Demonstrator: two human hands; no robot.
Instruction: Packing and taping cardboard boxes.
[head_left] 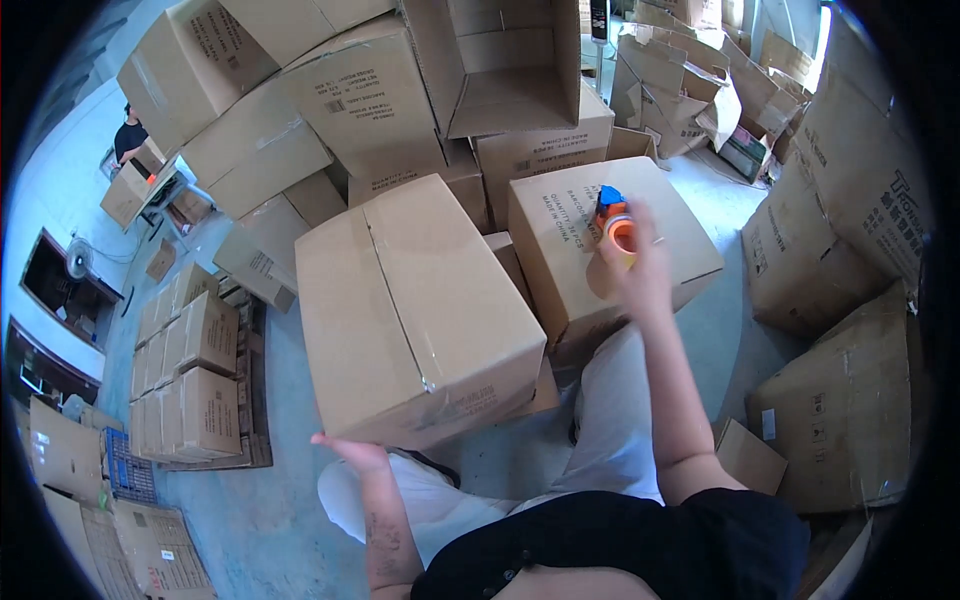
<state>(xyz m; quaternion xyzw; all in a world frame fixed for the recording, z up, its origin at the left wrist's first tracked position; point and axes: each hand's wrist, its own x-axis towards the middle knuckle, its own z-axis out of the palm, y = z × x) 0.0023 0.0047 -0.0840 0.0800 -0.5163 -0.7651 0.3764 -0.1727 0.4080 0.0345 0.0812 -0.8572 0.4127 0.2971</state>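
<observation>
A large taped cardboard box [420,270] stands in front of me, tilted, with a seam running down its top. Under its near left corner is my left hand [352,453], palm up against the lower edge; part of its fingers is hidden. My right hand [637,262], slightly blurred, is closed on an orange and blue tape dispenser [612,212]. The dispenser is over the top of a second cardboard box [665,215] to the right, which has dark print on its top. Whether it touches that box I cannot tell.
Cardboard boxes [370,100] pile up behind, with an open box [520,85] among them. Stacked boxes [205,335] stand on a pallet [255,440] at left. Large cartons [845,400] crowd the right side. A person [130,135] is far left.
</observation>
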